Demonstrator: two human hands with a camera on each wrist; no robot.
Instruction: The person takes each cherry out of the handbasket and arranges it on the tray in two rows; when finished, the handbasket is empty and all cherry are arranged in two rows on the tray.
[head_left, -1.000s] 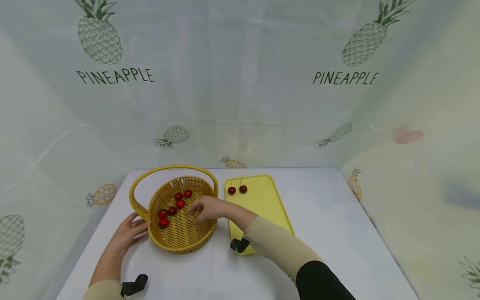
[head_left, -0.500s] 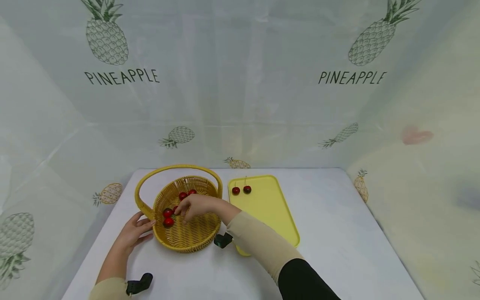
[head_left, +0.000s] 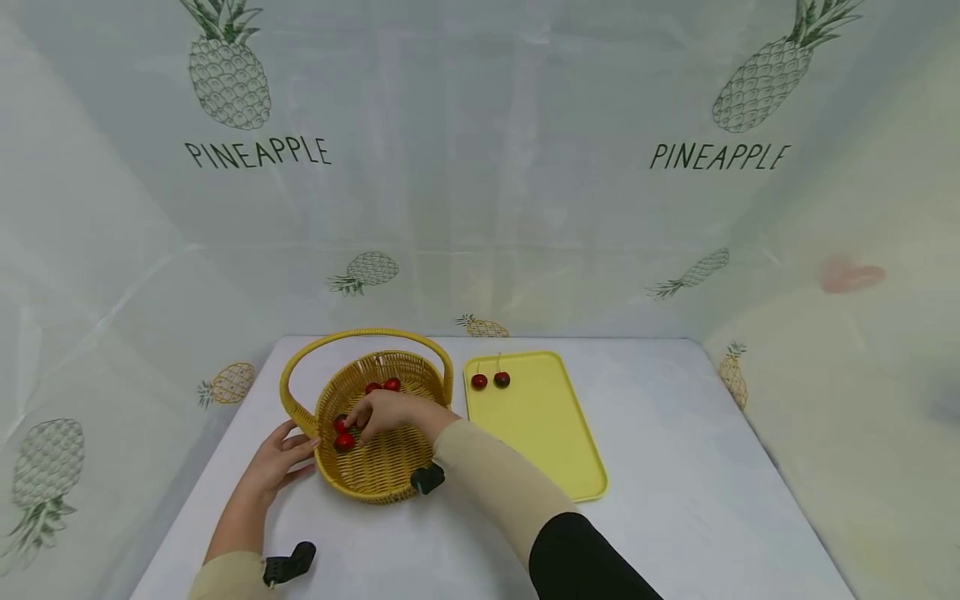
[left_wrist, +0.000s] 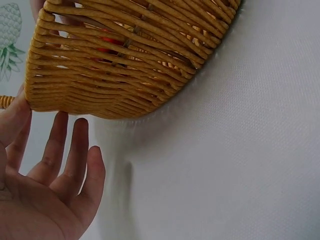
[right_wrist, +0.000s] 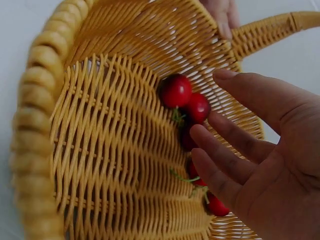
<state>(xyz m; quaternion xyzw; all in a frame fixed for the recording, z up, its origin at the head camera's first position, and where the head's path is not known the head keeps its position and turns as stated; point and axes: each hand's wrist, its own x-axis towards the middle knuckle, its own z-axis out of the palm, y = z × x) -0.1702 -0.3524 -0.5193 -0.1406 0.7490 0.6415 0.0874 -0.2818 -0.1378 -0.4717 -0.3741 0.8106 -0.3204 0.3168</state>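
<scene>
A yellow wicker basket [head_left: 378,479] with a tall hoop handle stands at the left of the table, holding several red cherries [right_wrist: 176,91]. My left hand [head_left: 279,462] rests against its left side by the handle's foot; in the left wrist view the fingers [left_wrist: 79,145] are fairly straight and the thumb touches the rim. Inside the basket, my right hand [head_left: 382,414] reaches over the cherries and hides some of them in the head view. The right wrist view shows its fingers [right_wrist: 220,150] loosely extended beside the cherries, gripping none.
Right of the basket lies a yellow tray [head_left: 536,417], with two stemmed cherries [head_left: 491,381] near its far left corner. White cloth [head_left: 675,467] covers the table, and pineapple-printed curtains [head_left: 480,167] surround the back and sides.
My right hand has moved left within the basket, from its right part to the cherries. My left hand stays at the basket's side. The whole head view has shifted slightly.
</scene>
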